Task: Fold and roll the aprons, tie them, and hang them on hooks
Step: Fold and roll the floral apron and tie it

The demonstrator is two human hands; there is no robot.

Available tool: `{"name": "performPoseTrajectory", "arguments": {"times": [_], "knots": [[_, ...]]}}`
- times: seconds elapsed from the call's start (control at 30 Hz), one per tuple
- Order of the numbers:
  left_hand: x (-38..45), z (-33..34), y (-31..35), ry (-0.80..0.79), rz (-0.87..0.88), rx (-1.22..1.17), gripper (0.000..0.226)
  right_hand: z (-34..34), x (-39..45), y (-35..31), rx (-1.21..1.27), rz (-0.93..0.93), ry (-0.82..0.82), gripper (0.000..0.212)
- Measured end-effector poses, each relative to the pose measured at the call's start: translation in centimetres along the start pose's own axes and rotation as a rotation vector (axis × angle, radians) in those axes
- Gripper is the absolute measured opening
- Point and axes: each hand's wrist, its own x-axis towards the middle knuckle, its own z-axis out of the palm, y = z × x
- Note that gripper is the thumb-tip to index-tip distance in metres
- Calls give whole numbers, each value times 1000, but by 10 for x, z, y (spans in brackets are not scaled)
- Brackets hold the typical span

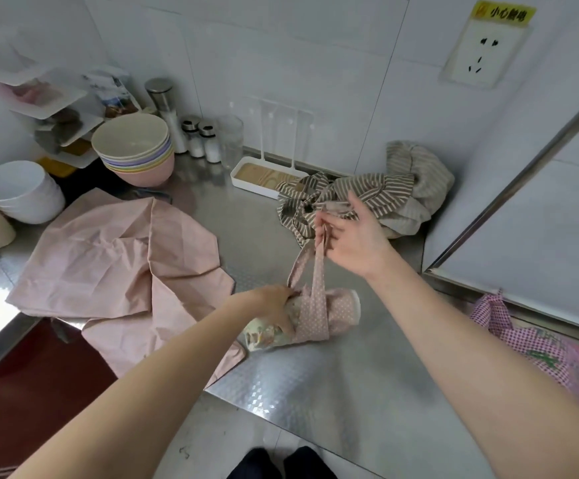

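Left hand (276, 305) grips the rolled apron (319, 318) while right hand (353, 236) pinches its strap (315, 267) taut: tying step, knot likely next.

I see stacked bowls (132, 146) beside salt shakers (202, 141) and an empty glass (231, 141) on the steel counter (315, 385); a wall socket (481, 53) sits upper right.
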Motion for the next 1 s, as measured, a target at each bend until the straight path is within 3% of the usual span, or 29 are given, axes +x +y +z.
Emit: {"name": "performPoseTrajectory", "arguments": {"times": [0.1,0.17,0.27,0.33,0.43,0.53,0.63,0.83,1.0], "knots": [[0,8,6,17,-44,-89,89,-14,8,6,-206,-3,67,51],[2,13,7,29,-48,-123,96,-21,14,15,-681,88,137,41],[5,21,11,52,-37,-114,105,-31,23,38,-1170,214,224,66],[9,25,11,89,-24,-117,105,-30,28,50,-1440,178,227,74],[12,30,9,151,-21,-114,101,-23,36,60,-1690,5,258,58],[11,36,10,231,9,-101,92,-18,47,73,-1719,-95,296,38],[11,37,10,313,36,-234,78,-18,55,82,-1644,-168,362,28],[13,34,1,349,-11,-466,82,-20,59,86,-1031,-237,400,31],[14,22,1,224,-87,-446,36,-14,43,94,-753,-232,258,28]]}}
